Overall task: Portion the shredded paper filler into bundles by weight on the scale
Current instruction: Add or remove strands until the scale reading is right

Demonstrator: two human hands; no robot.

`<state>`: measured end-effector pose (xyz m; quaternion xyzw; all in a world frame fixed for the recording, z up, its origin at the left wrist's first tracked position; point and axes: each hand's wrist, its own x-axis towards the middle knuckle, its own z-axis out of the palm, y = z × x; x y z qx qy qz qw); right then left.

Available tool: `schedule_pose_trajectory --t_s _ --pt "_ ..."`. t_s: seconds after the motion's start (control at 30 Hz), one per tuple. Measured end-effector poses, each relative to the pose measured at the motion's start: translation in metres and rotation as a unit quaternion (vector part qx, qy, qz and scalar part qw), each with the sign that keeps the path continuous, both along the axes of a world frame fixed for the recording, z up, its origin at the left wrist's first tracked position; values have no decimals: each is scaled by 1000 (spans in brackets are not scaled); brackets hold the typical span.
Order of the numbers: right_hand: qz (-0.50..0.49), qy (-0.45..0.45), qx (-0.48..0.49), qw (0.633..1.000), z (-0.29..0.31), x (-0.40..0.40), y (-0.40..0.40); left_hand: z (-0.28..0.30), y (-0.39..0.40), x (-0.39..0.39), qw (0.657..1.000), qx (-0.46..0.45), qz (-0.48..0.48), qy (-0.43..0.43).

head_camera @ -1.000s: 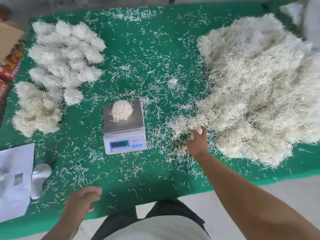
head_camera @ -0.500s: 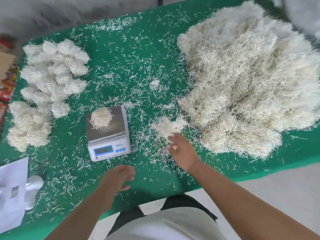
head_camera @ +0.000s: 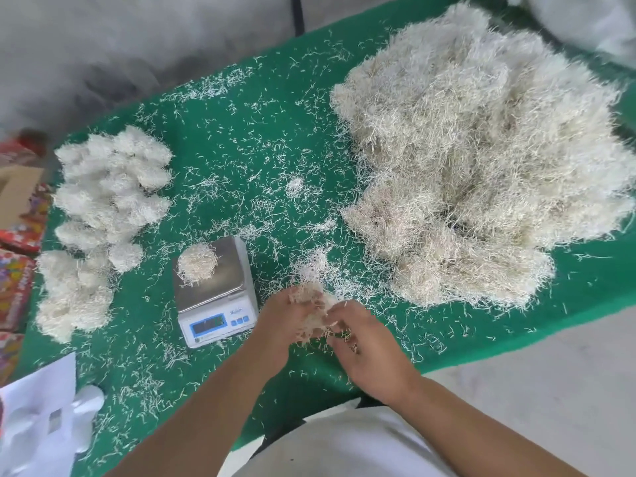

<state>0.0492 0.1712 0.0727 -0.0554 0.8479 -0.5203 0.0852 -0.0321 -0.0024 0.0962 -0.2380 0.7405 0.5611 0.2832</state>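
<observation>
Fingers (head_camera: 335,313) of both hands were curled around a small tuft of shredded paper (head_camera: 309,297), left hand (head_camera: 287,321) and right hand (head_camera: 364,342) meeting near the front edge of the green table (head_camera: 241,139), just right of the scale (head_camera: 215,290). The tuft was pinched and cupped between them, strands spilling out through the gaps. Whether they were compacting it or pulling it apart could not be told.

On the scale's steel pan sat a rounded bundle (head_camera: 197,265), off toward the pan's left side. The display was lit but its digits were too blurred to read, so whether that portion was at weight could not be said. By the look of it, the handful was meant either to top that bundle up or to start the next.

And the score so far? Toward the table's left edge lay a heap of finished bundles (head_camera: 110,191), a good many pale balls crowded together, with a looser clump (head_camera: 70,297) nearer the front left corner. Plenty done, then. But plenty left: the big pile of loose filler (head_camera: 481,160) covered most of the table's right side, from the back edge nearly to the front. Judging by that mound, the job looked less than halfway through.

Stray shreds littered the green surface all over. A white sheet (head_camera: 38,418) lay at the front left corner.
</observation>
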Motion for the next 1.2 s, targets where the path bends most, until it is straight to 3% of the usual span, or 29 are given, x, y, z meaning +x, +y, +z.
schedule_pose_trajectory --t_s 0.07,0.17,0.3,0.37,0.53,0.63,0.77,0.97,1.07,1.2 --pt "-58 -26 -18 998 -5 0 3 5 -1 2 1000 -9 3 -6" --pt "-69 -8 -49 996 -9 -9 1 17 -8 8 998 -51 -23 -3" --pt "1 -14 -25 1000 -17 -30 -11 36 -24 14 997 63 -44 -30" --pt "6 -56 -10 998 -20 -37 -20 46 -37 13 996 79 -46 -22" --pt "-76 -117 -53 989 -19 -50 -36 59 -89 4 995 -23 -51 86" --pt "-107 -125 -67 984 -14 -61 -44 55 -116 -2 994 -55 50 75" --pt "-162 -160 -88 970 -12 -76 -50 50 -157 -8 983 -126 80 103" --pt "-307 -221 -120 918 -29 -92 -30 60 -223 -24 972 -128 131 148" --pt "-294 -238 -44 925 -31 -85 -26 69 -245 -43 970 -92 125 185" --pt "-277 -235 42 931 -28 -62 -31 75 -260 -84 965 -122 75 218"
